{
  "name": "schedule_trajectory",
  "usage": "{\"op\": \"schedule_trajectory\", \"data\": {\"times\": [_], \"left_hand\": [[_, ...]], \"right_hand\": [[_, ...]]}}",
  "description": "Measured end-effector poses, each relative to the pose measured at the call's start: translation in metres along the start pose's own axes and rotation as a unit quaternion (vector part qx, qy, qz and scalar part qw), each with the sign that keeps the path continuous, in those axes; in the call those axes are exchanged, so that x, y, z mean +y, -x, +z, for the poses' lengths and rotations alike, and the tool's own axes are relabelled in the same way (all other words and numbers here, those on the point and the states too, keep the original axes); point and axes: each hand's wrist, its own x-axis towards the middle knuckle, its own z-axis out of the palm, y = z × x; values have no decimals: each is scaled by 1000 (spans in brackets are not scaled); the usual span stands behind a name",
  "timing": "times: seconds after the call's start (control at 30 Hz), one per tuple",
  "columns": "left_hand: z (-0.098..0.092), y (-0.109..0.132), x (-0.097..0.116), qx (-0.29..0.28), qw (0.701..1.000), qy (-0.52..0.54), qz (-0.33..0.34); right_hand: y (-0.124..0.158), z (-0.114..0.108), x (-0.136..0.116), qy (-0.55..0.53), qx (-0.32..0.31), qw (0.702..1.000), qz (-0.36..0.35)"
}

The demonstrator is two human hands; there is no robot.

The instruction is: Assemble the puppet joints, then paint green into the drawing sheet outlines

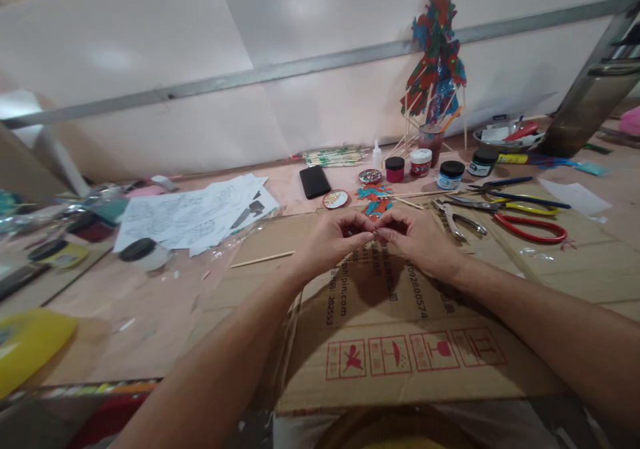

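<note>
My left hand [334,238] and my right hand [416,237] meet fingertip to fingertip above a flattened cardboard box [400,342]. Both pinch something tiny between thumbs and fingers; it is too small to make out. Just behind the fingertips lies a small painted cut-out piece [376,200] in blue and red. A thin wooden stick [263,259] lies on the cardboard to the left of my left hand.
Pliers [457,217], red-handled cutters [530,228] and other tools lie right. Several paint jars [421,162], a glue bottle [377,154], a black phone [315,182] and a colourful puppet [436,56] stand behind. Printed sheets [195,216] lie left, a yellow object [30,342] at near left.
</note>
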Motion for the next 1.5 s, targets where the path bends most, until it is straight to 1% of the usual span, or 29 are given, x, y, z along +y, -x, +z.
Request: {"op": "schedule_trajectory", "data": {"times": [0.3, 0.53, 0.67, 0.8, 0.9, 1.07, 1.23, 1.33, 1.4, 1.5], "left_hand": [[0, 1, 1, 15, 1000, 10, -5], [0, 2, 4, 16, 999, 13, -29], [2, 2, 5, 31, 998, 23, -41], [6, 1, 5, 59, 997, 52, -27], [8, 1, 4, 75, 996, 48, -13], [10, 0, 2, 73, 996, 44, -1], [7, 1, 1, 65, 998, -2, -5], [7, 1, 0, 68, 997, -41, 6], [8, 2, 0, 78, 995, -64, 24], [12, 3, 0, 111, 987, -109, 52]], "right_hand": [[0, 4, 4, -31, 3, 1000, 5], [0, 3, -1, 7, 13, 1000, -3], [0, 2, -3, 20, 20, 1000, -8], [-1, 1, -2, 11, 17, 1000, -6], [-2, 1, 0, -5, 9, 1000, 7], [-2, 1, 2, -13, 8, 1000, 19], [-2, 1, 0, -12, 16, 999, 25], [-3, 2, 0, -17, 18, 999, 30], [-3, 2, 1, -24, 18, 999, 30], [-4, 2, 3, -37, 17, 999, 33]]}}
